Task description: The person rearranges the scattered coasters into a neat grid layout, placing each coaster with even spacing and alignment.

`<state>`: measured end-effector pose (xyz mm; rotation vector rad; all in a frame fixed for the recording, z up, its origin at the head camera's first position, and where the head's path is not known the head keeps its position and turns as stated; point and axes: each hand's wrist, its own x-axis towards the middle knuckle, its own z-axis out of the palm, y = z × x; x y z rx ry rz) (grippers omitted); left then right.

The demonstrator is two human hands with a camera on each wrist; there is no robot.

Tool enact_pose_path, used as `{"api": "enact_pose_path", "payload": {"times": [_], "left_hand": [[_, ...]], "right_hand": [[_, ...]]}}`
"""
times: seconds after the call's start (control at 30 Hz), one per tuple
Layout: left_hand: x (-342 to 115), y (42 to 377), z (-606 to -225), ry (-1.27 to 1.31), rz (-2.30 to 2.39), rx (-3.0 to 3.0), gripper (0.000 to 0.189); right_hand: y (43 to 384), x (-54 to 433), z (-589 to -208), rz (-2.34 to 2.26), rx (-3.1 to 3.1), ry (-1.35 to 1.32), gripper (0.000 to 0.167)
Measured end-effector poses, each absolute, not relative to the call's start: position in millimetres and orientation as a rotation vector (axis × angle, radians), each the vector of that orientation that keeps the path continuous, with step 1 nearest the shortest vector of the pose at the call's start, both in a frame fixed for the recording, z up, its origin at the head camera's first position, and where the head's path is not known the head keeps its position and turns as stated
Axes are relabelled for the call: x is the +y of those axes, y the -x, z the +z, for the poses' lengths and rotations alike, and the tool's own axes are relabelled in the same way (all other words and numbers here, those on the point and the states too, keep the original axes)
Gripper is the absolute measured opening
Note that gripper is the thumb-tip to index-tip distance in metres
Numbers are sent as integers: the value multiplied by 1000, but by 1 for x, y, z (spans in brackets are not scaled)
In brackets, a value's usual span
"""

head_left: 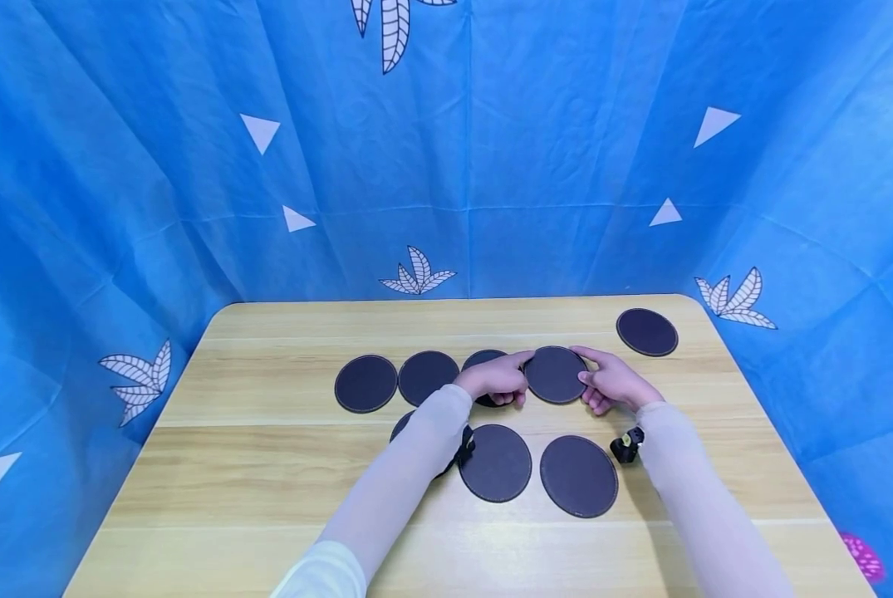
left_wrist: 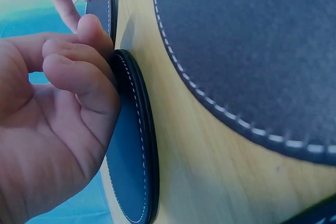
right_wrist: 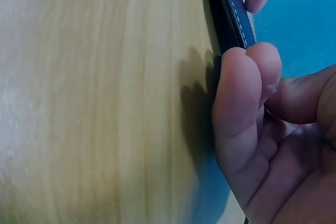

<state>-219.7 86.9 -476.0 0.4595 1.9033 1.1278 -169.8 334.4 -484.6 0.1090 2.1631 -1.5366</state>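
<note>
Round black coasters with pale stitched rims lie flat on the table. My left hand (head_left: 498,378) reaches over one coaster (head_left: 483,358) of the back row and partly covers it. Its straight index finger touches the left edge of the coaster (head_left: 556,380) to the right. The other left fingers are curled, as the left wrist view shows. On that same coaster's right edge, my right hand (head_left: 614,382) has its thumb low and its index finger at the far side. The right wrist view shows its lower fingers (right_wrist: 239,108) bent beside the rim.
Two more coasters, a left one (head_left: 366,384) and its neighbour (head_left: 426,375), continue the back row. The front row holds a middle coaster (head_left: 494,465), a right coaster (head_left: 579,476) and one mostly under my left forearm. Another coaster (head_left: 647,331) lies at the table's far right corner. Blue curtains (head_left: 468,149) surround the table.
</note>
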Motion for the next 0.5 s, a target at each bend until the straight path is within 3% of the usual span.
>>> {"api": "enact_pose_path", "payload": {"times": [0.5], "left_hand": [[85, 218, -477, -462, 1147, 1903, 79]], "right_hand": [[169, 330, -486, -1392, 2324, -93, 61]]}}
